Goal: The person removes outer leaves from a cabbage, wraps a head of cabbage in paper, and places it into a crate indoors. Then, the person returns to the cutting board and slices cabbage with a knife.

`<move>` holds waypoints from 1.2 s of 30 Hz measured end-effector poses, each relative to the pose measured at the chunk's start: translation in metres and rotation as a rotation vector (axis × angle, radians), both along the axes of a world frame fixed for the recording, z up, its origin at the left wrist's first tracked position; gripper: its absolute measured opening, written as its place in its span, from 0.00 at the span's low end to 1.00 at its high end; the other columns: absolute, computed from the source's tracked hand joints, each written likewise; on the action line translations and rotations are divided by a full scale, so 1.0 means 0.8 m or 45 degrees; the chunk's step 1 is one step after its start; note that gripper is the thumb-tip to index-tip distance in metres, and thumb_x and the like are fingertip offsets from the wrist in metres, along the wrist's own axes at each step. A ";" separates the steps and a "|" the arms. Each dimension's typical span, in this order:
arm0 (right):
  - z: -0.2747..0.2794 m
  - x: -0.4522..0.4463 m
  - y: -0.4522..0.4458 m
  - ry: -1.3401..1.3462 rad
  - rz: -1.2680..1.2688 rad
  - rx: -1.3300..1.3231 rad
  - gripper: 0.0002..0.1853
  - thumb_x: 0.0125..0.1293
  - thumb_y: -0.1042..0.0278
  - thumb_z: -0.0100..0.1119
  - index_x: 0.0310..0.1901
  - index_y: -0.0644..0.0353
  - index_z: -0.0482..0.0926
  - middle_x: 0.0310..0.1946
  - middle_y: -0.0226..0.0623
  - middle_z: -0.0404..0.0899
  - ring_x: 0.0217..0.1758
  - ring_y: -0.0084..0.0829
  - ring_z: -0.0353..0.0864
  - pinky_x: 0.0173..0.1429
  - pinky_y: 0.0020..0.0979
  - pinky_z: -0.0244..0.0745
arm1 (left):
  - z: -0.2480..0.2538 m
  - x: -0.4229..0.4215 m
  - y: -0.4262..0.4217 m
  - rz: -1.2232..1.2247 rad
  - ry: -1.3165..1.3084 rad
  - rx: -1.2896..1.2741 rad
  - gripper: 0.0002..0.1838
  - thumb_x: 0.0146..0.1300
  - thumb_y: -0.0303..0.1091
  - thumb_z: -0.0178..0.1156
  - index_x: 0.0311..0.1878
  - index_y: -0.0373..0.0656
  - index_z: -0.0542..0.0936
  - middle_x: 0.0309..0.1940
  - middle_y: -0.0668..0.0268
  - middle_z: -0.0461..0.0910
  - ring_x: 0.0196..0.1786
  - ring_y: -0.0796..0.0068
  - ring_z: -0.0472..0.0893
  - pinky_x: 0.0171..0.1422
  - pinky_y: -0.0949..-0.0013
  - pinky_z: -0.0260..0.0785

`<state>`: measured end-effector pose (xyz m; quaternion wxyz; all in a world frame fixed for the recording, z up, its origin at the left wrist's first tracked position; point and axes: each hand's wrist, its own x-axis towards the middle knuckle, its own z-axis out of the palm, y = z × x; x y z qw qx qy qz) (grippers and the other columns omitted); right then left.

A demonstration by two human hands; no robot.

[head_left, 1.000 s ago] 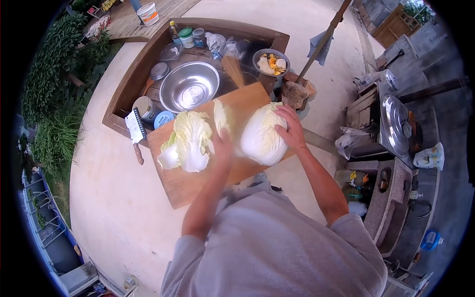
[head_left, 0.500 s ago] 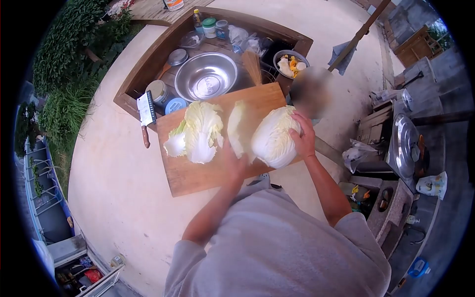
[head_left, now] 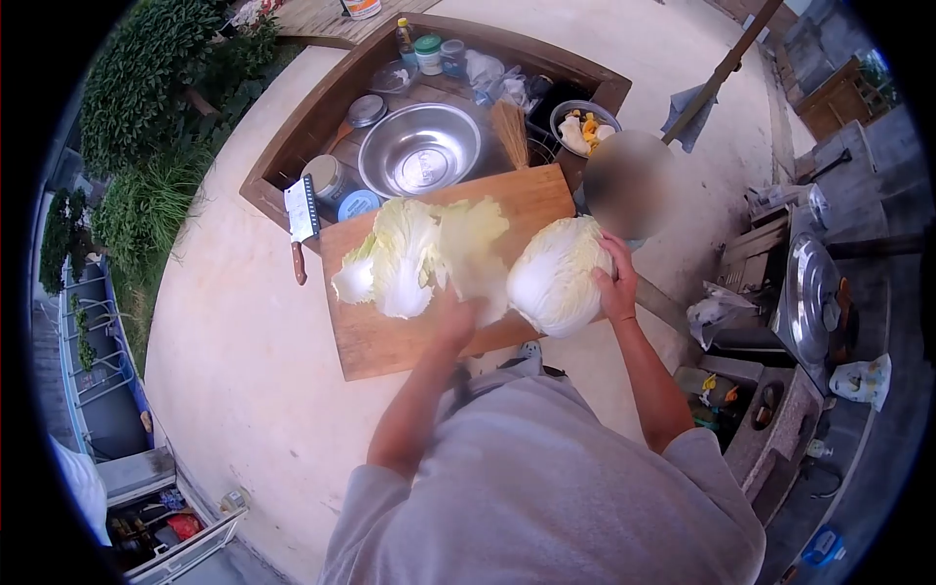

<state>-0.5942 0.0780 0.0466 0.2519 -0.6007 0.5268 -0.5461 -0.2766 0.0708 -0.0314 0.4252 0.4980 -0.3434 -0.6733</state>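
A wooden cutting board [head_left: 390, 346] lies at an angle in front of me. On its right part rests a pale napa cabbage head [head_left: 556, 278], gripped at its right side by my right hand [head_left: 617, 278], fingers curled over it. My left hand [head_left: 455, 317], smeared by motion, holds a loose cabbage leaf [head_left: 473, 239], which is blurred too and spreads upward beside the other leaves. Those detached cabbage leaves [head_left: 402, 263], white-ribbed with yellow-green edges, lie on the board's left half. Past the board's left corner, a cleaver [head_left: 301, 214] sits on the wooden table's edge.
A steel basin [head_left: 419, 146] stands on the wooden-rimmed table [head_left: 292, 136] behind the board, among jars, a whisk brush [head_left: 509, 132] and a bowl of yellow and white pieces [head_left: 585, 127]. At the right are a large metal lid [head_left: 807, 292] and a stone sink [head_left: 780, 419].
My left hand has moved left with the leaf, which now opens out against the other leaves. The cabbage head has turned a little under my right hand.
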 end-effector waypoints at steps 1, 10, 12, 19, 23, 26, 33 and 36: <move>0.000 -0.001 0.001 -0.033 0.001 -0.004 0.27 0.59 0.59 0.62 0.60 0.62 0.77 0.68 0.43 0.72 0.75 0.47 0.63 0.80 0.44 0.53 | -0.001 -0.003 0.002 0.062 0.103 0.070 0.40 0.52 0.10 0.57 0.70 0.47 0.67 0.57 0.62 0.78 0.57 0.61 0.81 0.56 0.58 0.80; -0.012 -0.009 0.009 -0.183 -0.014 -0.002 0.27 0.59 0.60 0.61 0.61 0.61 0.76 0.68 0.43 0.71 0.77 0.47 0.62 0.80 0.43 0.53 | 0.018 -0.011 0.009 0.150 0.376 0.146 0.42 0.49 0.08 0.56 0.70 0.45 0.67 0.58 0.61 0.77 0.59 0.58 0.80 0.59 0.55 0.80; -0.011 -0.004 0.014 -0.152 -0.050 -0.013 0.27 0.59 0.61 0.61 0.60 0.60 0.76 0.68 0.43 0.71 0.76 0.47 0.63 0.80 0.44 0.53 | 0.018 -0.008 0.016 0.165 0.378 0.117 0.40 0.50 0.09 0.56 0.70 0.44 0.67 0.58 0.60 0.77 0.60 0.59 0.80 0.61 0.56 0.79; 0.006 0.021 0.002 0.006 -0.225 0.025 0.25 0.56 0.68 0.64 0.57 0.60 0.78 0.64 0.43 0.76 0.72 0.48 0.68 0.78 0.43 0.58 | 0.086 0.010 0.020 0.031 -0.824 -0.835 0.32 0.58 0.17 0.56 0.69 0.37 0.69 0.60 0.58 0.76 0.61 0.64 0.77 0.63 0.64 0.71; 0.029 0.045 -0.012 0.254 -0.313 0.036 0.24 0.54 0.69 0.67 0.55 0.59 0.79 0.61 0.42 0.79 0.68 0.50 0.71 0.76 0.44 0.61 | 0.158 0.083 0.010 0.008 -0.580 -0.598 0.31 0.57 0.17 0.55 0.67 0.37 0.73 0.61 0.59 0.77 0.63 0.65 0.76 0.68 0.63 0.68; 0.039 0.065 -0.028 0.384 -0.312 0.040 0.23 0.53 0.69 0.67 0.54 0.58 0.80 0.60 0.41 0.80 0.66 0.51 0.73 0.75 0.45 0.63 | 0.189 0.138 -0.025 -0.169 -0.475 -0.336 0.29 0.58 0.19 0.59 0.66 0.37 0.75 0.57 0.62 0.79 0.60 0.66 0.77 0.68 0.64 0.67; 0.028 0.057 -0.032 0.289 -0.238 0.063 0.24 0.53 0.70 0.66 0.55 0.58 0.81 0.61 0.41 0.79 0.67 0.50 0.72 0.75 0.45 0.63 | 0.196 0.192 -0.126 -0.650 -1.088 -0.058 0.24 0.61 0.41 0.72 0.55 0.36 0.82 0.48 0.60 0.85 0.45 0.66 0.85 0.56 0.64 0.75; 0.023 0.051 -0.020 0.295 -0.223 0.008 0.24 0.54 0.69 0.66 0.56 0.58 0.80 0.63 0.41 0.78 0.69 0.50 0.70 0.75 0.44 0.62 | 0.190 0.185 -0.141 -0.696 -1.830 -0.378 0.24 0.60 0.43 0.72 0.51 0.32 0.83 0.45 0.50 0.85 0.42 0.54 0.85 0.51 0.59 0.77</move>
